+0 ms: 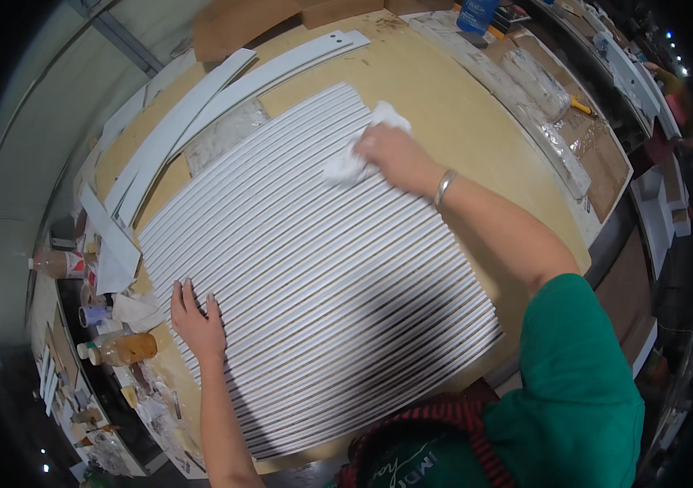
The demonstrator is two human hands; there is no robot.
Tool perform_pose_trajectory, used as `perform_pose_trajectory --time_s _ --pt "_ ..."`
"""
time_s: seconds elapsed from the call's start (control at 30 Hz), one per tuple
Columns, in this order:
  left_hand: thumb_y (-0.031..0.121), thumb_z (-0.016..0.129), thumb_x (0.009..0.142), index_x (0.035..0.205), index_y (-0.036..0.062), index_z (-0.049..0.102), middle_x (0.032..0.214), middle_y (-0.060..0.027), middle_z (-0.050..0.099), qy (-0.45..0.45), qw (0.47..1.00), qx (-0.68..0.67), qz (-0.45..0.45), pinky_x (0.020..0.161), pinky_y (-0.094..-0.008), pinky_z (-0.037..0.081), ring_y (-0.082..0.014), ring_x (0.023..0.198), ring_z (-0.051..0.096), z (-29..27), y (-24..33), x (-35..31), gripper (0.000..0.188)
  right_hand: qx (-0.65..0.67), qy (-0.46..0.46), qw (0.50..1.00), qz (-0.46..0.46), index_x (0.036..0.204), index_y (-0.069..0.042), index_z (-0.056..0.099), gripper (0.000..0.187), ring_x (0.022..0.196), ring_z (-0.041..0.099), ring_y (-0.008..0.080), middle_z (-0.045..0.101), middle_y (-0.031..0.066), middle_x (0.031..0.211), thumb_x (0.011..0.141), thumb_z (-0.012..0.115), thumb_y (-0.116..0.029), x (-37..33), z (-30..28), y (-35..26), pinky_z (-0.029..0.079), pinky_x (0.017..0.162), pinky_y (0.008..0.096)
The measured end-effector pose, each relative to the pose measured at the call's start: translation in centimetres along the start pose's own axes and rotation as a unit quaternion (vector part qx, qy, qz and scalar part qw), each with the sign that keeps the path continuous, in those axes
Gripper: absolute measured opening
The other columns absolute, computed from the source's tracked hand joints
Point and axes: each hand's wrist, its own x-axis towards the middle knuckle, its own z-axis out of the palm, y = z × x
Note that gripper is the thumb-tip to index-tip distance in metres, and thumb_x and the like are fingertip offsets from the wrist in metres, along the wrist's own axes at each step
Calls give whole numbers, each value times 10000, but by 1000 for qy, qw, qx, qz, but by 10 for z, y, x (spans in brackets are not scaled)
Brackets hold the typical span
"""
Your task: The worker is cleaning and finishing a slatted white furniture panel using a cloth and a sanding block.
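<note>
A large white panel with many parallel ridges (306, 268) lies flat on the tan tabletop. My right hand (399, 159) is closed on a crumpled white cloth (348, 167) and presses it on the panel's far right part; some of the cloth bulges out beyond the fingers. A bracelet circles that wrist. At the panel's left edge my left hand (197, 324) lies flat with its fingers spread, holding nothing. A shadow falls over the panel's near right part.
Long white boards (192, 122) lie at the far left of the tan table (452, 106). Bottles with amber liquid (131, 349) and brown liquid (58, 264) lie at the left. A blue bottle (476, 15) and a plastic-wrapped bundle (537, 81) are at the far right.
</note>
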Motion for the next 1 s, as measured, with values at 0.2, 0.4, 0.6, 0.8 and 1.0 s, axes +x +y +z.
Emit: perform_pose_trajectory --time_s 0.2,0.4,0.6,0.8,1.0 --pt "263 613 916 1383 63 499 1455 -194 441 23 999 23 9 1089 -501 302 -379 1320 414 1 12 6 521 -157 138 945 251 1048 -56 617 254 947 553 349 596 168 1002 800 609 -108 -23 -40 34 462 852 433" --pt "276 592 925 1394 69 504 1475 -178 433 16 999 31 -2 1082 -487 315 -359 1325 424 -1 1 -2 521 106 -98 987 -68 1026 -89 618 207 983 565 292 594 107 1007 825 568 -78 6 0 -154 463 847 425" --pt "291 598 928 1396 71 494 1466 -188 435 13 1000 16 12 1102 -491 295 -362 1336 403 5 0 -3 527 -87 40 982 161 1012 -56 614 219 975 557 362 603 156 1010 799 580 -20 -86 -35 -12 470 861 453" --pt "362 540 962 1410 86 484 1491 -159 418 4 999 52 -9 1106 -492 292 -339 1364 384 0 10 1 530 -130 184 950 216 1004 -38 616 205 923 563 344 622 142 995 804 589 -71 -91 -89 -59 460 858 450" --pt "371 536 964 1416 96 484 1492 -157 418 13 999 46 -2 1114 -496 288 -339 1368 381 8 -4 -1 531 130 -69 986 -75 941 -112 628 124 941 588 267 605 83 941 865 534 -136 -68 12 -270 469 844 414"
